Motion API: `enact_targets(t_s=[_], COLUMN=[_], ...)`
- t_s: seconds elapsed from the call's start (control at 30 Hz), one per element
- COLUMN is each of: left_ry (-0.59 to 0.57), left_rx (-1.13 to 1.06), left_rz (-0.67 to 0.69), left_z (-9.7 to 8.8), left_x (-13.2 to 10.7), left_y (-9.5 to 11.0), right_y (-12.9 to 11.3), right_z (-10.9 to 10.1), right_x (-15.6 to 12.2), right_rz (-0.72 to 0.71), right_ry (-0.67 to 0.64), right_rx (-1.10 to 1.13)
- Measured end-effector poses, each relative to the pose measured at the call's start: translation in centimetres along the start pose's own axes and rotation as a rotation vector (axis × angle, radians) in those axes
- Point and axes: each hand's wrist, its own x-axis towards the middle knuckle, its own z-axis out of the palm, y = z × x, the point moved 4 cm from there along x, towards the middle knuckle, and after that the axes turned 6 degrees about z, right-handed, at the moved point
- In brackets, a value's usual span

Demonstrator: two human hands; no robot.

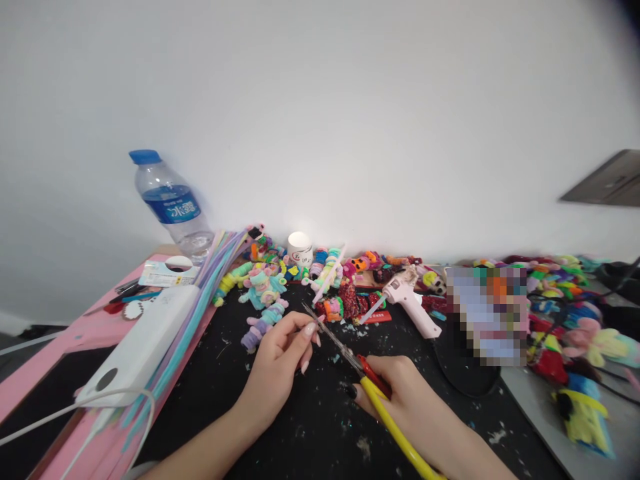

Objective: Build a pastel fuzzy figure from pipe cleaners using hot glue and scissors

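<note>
The right hand [400,393] grips the yellow-and-red handled metal scissors [360,370], its fingers closed through and around the handle loops, so that the blades point up and away toward the left hand. The left hand [277,360] sits just beyond the blade tips, thumb and forefinger pinched together on a small piece too tiny to identify; holding it there places it at the blades for a controlled cut. The blades appear slightly parted.

All positions below are relative to the scissors. Beyond the tips lies a row of small multicoloured fuzzy pipe-cleaner figures [265,287], kept at the back of the work area. Behind and to the right rests a pale pink hot-glue gun [410,300], nozzle down. Far left lies a bundle of pastel pipe cleaners [200,300] beside a white rectangular power bank [145,347] with its cable. Behind these stands a clear plastic water bottle with a blue cap [173,207].

The black-topped desk with pink edge [100,330] is littered with trimmings. It stands against a plain white wall [320,100].
</note>
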Motion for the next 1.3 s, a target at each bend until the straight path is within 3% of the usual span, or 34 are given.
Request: enact_targets(t_s=[0.2, 0.43, 0.63, 0.87, 1.0, 1.1, 1.3], left_ry=[-0.049, -0.218, -0.245, -0.217, -0.289, -0.370, -0.435], left_rx=[0.104, 0.439, 0.361, 0.292, 0.237, 0.203, 0.246], left_rz=[0.000, 0.047, -0.054, -0.046, -0.061, -0.069, -0.039], left_z=[-0.7, -0.9, -0.8, -0.6, 0.1, 0.9, 1.4], left_x=[0.4, 0.9, 0.9, 0.8, 0.3, -0.3, -1.0], left_y=[0.1, 0.4, -0.6, -0.1, -0.1, -0.2, -0.2], right_y=[0.3, 1.0, 1.9, 2.4, 0.5, -1.1, -2.0], right_z=[-0.7, -3.4, -4.9, -5.2, -5.0, -3.7, -0.8], right_x=[0.1, 0.3, 0.3, 0.6, -0.2, -0.8, -0.3], right_rz=[-0.002, -0.005, -0.024, -0.054, -0.255, -0.450, -0.617], right_ry=[0.012, 0.222, 0.277, 0.202, 0.276, 0.356, 0.381], right_rx=[-0.100, -0.396, -0.477, -0.375, -0.243, -0.178, -0.118])
